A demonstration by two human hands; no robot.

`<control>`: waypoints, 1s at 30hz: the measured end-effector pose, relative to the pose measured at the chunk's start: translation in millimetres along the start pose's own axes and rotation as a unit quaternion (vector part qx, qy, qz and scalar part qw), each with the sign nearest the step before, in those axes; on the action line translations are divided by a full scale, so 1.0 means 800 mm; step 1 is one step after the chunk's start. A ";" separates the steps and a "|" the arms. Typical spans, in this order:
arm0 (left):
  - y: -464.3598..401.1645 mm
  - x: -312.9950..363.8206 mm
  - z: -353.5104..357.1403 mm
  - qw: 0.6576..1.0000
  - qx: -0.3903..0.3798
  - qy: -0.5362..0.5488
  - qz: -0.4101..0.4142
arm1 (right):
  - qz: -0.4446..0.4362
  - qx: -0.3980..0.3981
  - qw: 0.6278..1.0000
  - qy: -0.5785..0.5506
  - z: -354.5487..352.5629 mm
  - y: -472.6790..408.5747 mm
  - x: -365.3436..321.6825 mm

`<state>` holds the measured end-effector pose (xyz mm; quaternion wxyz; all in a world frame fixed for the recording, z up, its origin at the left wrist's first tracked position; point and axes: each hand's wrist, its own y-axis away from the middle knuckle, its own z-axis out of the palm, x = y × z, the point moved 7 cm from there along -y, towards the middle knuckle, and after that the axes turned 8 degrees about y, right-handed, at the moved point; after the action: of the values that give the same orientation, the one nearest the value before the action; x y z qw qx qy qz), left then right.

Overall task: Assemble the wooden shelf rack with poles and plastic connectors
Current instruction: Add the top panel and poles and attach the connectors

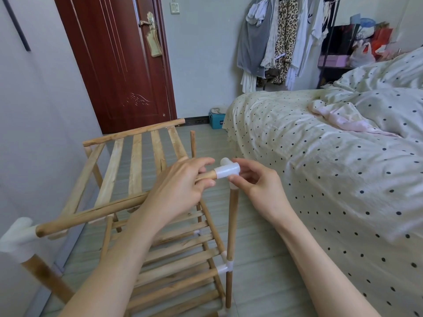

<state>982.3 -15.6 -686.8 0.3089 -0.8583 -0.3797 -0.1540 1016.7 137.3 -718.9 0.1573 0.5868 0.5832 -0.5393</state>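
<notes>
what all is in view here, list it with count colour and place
slatted shelf: 1, pale wood, top tier, left of centre
lower slatted shelf: 1, pale wood, beneath it
upright pole: 1, pale wood, near right corner
plastic connector: 1, white, atop that pole
door: 1, dark red, rear left
bed: 1, cream, dark dots, right
hanging clothes: several, mixed, rear
left hand: on shelf rail
right hand: pinches connector
</notes>
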 end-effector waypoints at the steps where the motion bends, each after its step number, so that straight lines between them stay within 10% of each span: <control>1: 0.000 0.001 0.000 1.000 -0.004 0.000 0.004 | -0.001 -0.002 1.000 -0.011 0.000 0.000 0.000; 30: 0.006 -0.005 0.021 0.999 -0.020 0.017 -0.031 | -0.013 -0.023 0.997 -0.076 0.010 0.008 0.031</control>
<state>983.7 -9.5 -703.5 0.2931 -0.8495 -0.3973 -0.1860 1011.8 142.4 -745.0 0.2070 0.5329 0.5893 -0.5708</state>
